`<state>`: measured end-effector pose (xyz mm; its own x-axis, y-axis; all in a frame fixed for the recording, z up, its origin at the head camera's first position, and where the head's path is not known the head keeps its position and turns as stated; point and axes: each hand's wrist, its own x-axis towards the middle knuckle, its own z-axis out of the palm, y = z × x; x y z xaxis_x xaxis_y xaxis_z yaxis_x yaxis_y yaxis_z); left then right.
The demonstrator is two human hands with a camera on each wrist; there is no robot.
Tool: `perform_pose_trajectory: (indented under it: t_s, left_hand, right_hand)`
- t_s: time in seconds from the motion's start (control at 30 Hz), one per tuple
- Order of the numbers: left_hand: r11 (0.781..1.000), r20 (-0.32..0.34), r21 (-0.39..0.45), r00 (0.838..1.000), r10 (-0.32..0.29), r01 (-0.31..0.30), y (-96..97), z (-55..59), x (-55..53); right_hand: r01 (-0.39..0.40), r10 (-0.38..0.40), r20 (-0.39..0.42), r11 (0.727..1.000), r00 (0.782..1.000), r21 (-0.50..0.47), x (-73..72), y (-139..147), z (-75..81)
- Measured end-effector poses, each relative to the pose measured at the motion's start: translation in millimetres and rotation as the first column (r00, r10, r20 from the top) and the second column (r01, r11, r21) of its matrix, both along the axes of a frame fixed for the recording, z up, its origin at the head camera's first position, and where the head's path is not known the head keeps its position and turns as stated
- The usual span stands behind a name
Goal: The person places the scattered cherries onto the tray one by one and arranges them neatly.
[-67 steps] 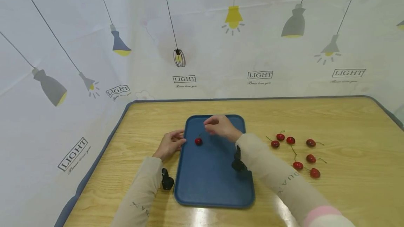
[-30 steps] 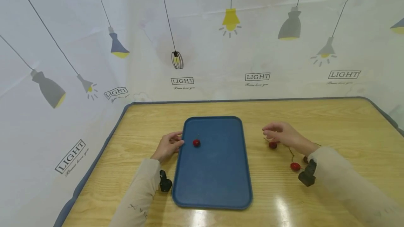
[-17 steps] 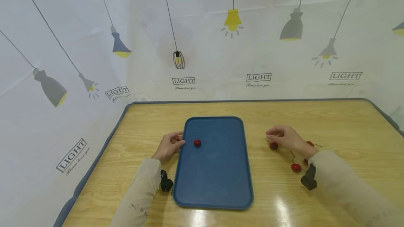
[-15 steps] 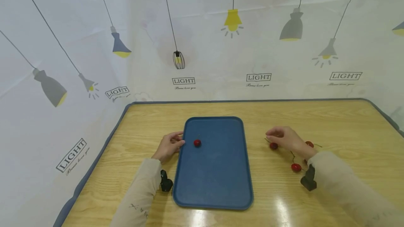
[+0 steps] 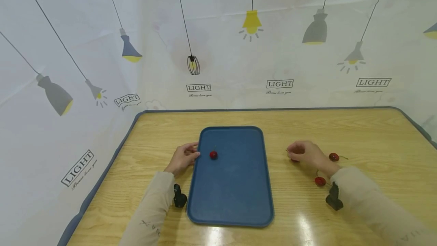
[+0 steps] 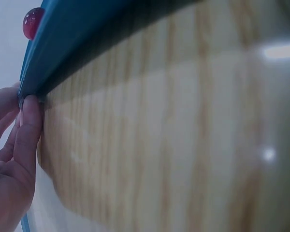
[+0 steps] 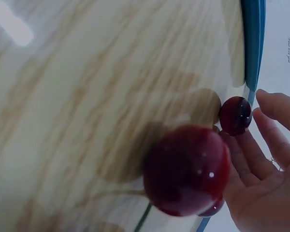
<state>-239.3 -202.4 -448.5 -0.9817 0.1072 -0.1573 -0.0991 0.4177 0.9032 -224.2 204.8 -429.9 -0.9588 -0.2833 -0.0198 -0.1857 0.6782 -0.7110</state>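
My left hand (image 5: 182, 158) is at the left rim of the blue tray (image 5: 232, 204). In the left wrist view its thumb and fingers (image 6: 31, 113) lie on either side of that rim. One red cherry (image 5: 213, 155) lies in the tray's upper left part. Right of the tray, my right hand (image 5: 307, 156) is low over another cherry (image 5: 294, 160), which it mostly covers. In the right wrist view this cherry (image 7: 235, 116) is by the fingertips, and the fingers (image 7: 261, 164) are bent and spread around it.
Two stemmed cherries, one at the right (image 5: 334, 156) and one nearer (image 5: 320, 181), lie on the wooden table (image 5: 164, 219) by my right wrist; the right sleeve (image 5: 375, 200) hides others. A close cherry (image 7: 186, 169) looms large in the right wrist view. White printed sheeting (image 5: 225, 67) stands behind.
My right hand has gone from above the tray to the cherries at the right, then sunk lower over one of them. The left hand stays at the rim.
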Motion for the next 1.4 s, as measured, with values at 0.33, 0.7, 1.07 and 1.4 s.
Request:
perform_pose_trajectory:
  t_s: [0.33,0.7,1.07,1.4]
  left_hand:
    - [1.0,-0.008,-0.027,1.0,-0.001,0.001,0.2,2.1,-0.1]
    - [1.0,-0.006,-0.028,1.0,-0.002,0.002,-0.2,1.4,-1.0]
    - [1.0,0.008,-0.016,1.0,0.002,-0.002,0.7,2.8,-0.1]
    - [1.0,-0.003,-0.004,1.0,-0.008,0.008,0.4,3.1,0.3]
  right_hand:
    - [-0.044,0.044,0.005,0.999,0.999,-0.019,0.3,-3.7,-1.1]
    - [-0.064,0.064,0.029,0.998,0.998,0.002,-4.1,-6.3,-5.1]
    - [-0.058,0.06,0.06,0.998,0.996,-0.034,-1.9,-13.7,-3.9]
    - [-0.085,0.086,0.039,0.996,0.996,-0.023,-0.6,-17.2,-4.2]
